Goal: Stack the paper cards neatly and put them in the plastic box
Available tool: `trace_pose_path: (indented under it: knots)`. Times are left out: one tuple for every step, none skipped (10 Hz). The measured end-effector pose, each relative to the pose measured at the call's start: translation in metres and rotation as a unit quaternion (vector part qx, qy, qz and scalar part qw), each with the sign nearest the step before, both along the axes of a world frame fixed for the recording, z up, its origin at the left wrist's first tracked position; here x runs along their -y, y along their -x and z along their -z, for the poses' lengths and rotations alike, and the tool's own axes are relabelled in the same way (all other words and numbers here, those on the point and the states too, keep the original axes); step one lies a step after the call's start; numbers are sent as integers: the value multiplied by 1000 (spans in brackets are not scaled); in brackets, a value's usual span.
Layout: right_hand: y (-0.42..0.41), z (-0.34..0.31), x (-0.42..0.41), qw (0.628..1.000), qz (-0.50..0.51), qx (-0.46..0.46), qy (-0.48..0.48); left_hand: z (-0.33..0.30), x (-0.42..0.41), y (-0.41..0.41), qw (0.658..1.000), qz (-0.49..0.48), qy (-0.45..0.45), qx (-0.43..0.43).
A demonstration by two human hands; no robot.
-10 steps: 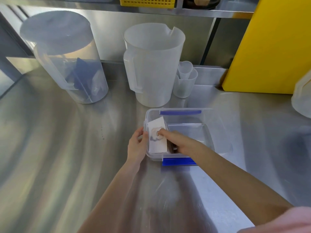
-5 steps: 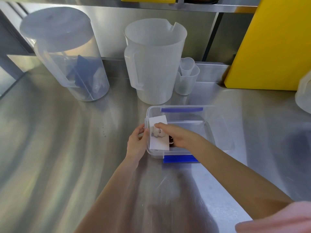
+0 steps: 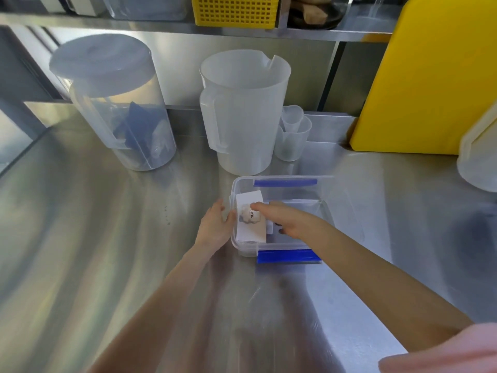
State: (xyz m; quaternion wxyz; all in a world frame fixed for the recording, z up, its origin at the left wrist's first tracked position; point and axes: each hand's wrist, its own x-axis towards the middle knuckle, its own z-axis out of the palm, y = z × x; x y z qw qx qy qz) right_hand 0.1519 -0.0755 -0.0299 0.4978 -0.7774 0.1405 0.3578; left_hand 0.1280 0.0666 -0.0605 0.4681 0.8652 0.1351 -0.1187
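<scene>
A clear plastic box (image 3: 347, 211) with blue clips stands on the steel counter, lid off. A stack of white paper cards (image 3: 251, 231) lies inside it against the left wall, the top card printed with a small picture. My right hand (image 3: 290, 220) reaches into the box from the right, with its index finger on top of the stack and its other fingers at the stack's right edge. My left hand (image 3: 215, 224) is outside the box, gripping the left wall with the thumb at the rim.
Behind the box stand a lidded clear jug (image 3: 115, 109), an open white jug (image 3: 242, 111) and small nested measuring cups (image 3: 293, 135). A yellow board (image 3: 430, 76) leans at the back right, beside another container (image 3: 478, 157). A shelf overhead carries a yellow basket (image 3: 235, 10).
The cards have gone from tilted to lying lower and flatter against the box's left wall. Both hands stay in the same places.
</scene>
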Motion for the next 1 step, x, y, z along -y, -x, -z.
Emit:
trace_pose_path:
  knots:
    - [1, -8, 5, 993, -48, 75, 74, -15, -2, -4, 993, 39, -110, 23]
